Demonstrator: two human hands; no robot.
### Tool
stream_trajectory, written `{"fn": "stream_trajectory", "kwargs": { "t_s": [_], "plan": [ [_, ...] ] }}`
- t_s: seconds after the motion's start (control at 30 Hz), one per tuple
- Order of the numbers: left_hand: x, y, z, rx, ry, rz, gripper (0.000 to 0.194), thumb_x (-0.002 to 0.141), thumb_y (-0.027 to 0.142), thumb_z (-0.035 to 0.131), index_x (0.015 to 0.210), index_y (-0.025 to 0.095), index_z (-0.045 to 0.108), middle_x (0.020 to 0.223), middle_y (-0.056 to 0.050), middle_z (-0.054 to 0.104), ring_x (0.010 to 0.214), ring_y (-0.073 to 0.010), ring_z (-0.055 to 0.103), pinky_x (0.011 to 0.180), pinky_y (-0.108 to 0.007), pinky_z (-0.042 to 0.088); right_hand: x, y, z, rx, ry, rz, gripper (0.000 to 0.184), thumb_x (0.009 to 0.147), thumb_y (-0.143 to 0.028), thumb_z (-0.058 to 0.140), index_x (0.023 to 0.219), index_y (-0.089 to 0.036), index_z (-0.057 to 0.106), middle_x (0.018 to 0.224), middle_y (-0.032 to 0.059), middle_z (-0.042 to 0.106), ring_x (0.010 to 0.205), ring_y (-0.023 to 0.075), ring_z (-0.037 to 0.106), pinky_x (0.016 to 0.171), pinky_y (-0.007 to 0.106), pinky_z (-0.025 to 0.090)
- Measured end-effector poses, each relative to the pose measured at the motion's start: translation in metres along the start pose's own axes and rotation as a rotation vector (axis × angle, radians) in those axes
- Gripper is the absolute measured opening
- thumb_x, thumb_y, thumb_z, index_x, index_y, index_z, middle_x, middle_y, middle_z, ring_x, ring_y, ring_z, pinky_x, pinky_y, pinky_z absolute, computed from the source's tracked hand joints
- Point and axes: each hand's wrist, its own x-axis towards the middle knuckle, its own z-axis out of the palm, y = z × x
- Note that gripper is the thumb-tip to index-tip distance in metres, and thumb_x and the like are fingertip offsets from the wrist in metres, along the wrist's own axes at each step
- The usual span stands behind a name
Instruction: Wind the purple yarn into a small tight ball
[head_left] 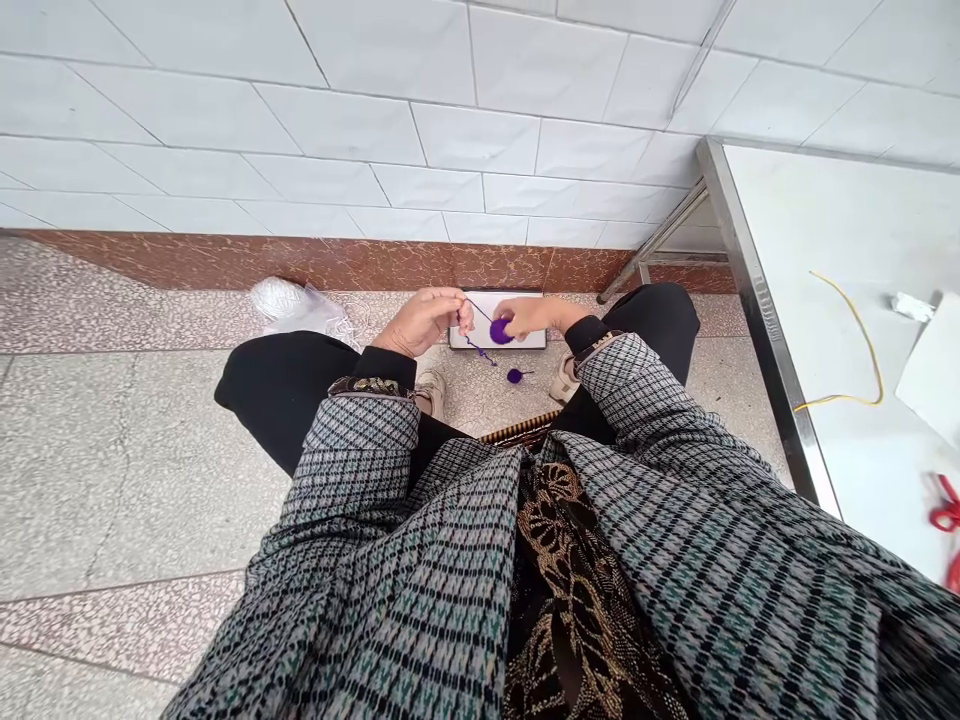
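Observation:
My right hand [527,315] is closed around a ball of purple yarn [501,331]. From the ball a strand of purple yarn [477,347] runs across to my left hand [435,317], whose fingers pinch it. The strand's loose, kinked end dangles below the left fingers. Both hands hover over a white board with a dark rim [536,341] by the wall. A smaller purple yarn ball [514,376] with a short tail lies on the floor, nearer to me than the board.
White yarn in a plastic bag [289,303] sits on the floor beyond my left knee. To the right stands a metal-edged table [832,230] with a yellow cord [870,345], a white sheet [934,370] and red-handled scissors [946,512]. A tiled wall [330,120] rises ahead.

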Motion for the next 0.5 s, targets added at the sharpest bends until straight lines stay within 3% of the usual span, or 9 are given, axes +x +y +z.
{"fn": "stream_trajectory", "kwargs": {
  "t_s": [0.1, 0.17, 0.27, 0.4, 0.5],
  "plan": [
    [0.002, 0.001, -0.001, -0.068, 0.194, -0.005, 0.017, 0.073, 0.024, 0.068, 0.058, 0.020, 0.060, 0.060, -0.004, 0.060, 0.057, -0.0153, 0.059, 0.061, -0.025, 0.055, -0.011, -0.003, -0.004, 0.137, -0.328, -0.130, 0.044, 0.068, 0.012, 0.076, 0.104, -0.013, 0.073, 0.097, 0.0023, 0.078, 0.076, 0.0134, 0.073, 0.063, 0.017, 0.061],
    [0.003, 0.001, -0.002, -0.075, 0.254, -0.034, 0.014, 0.072, 0.021, 0.065, 0.059, 0.019, 0.061, 0.061, -0.005, 0.061, 0.058, -0.0153, 0.059, 0.060, -0.023, 0.055, -0.016, -0.007, -0.008, 0.363, -0.377, -0.276, 0.045, 0.074, 0.002, 0.085, 0.112, -0.015, 0.068, 0.102, 0.0023, 0.077, 0.082, 0.0138, 0.073, 0.069, 0.020, 0.065],
    [0.004, -0.001, 0.000, -0.071, 0.207, -0.083, 0.014, 0.072, 0.020, 0.067, 0.058, 0.018, 0.062, 0.062, -0.006, 0.064, 0.058, -0.0158, 0.061, 0.060, -0.024, 0.055, -0.016, -0.014, -0.012, 0.692, -0.175, -0.426, 0.038, 0.090, -0.015, 0.091, 0.115, -0.019, 0.063, 0.097, -0.0003, 0.071, 0.074, 0.0102, 0.065, 0.075, 0.022, 0.067],
    [0.003, -0.006, 0.001, -0.022, 0.123, -0.151, 0.016, 0.074, 0.019, 0.070, 0.059, 0.017, 0.066, 0.062, -0.009, 0.067, 0.057, -0.0166, 0.063, 0.059, -0.025, 0.054, -0.008, -0.025, -0.015, 1.072, 0.179, -0.535, 0.010, 0.117, -0.024, 0.067, 0.111, -0.021, 0.060, 0.095, -0.0008, 0.064, 0.074, 0.0080, 0.062, 0.089, 0.019, 0.067],
    [0.003, -0.009, 0.001, 0.017, 0.078, -0.205, 0.019, 0.079, 0.016, 0.069, 0.060, 0.015, 0.068, 0.062, -0.010, 0.068, 0.056, -0.0180, 0.065, 0.060, -0.025, 0.053, 0.004, -0.029, -0.023, 1.230, 0.366, -0.528, 0.021, 0.125, -0.023, 0.051, 0.106, -0.021, 0.059, 0.093, -0.0007, 0.061, 0.080, 0.0082, 0.067, 0.095, 0.019, 0.067]
  ]
}}
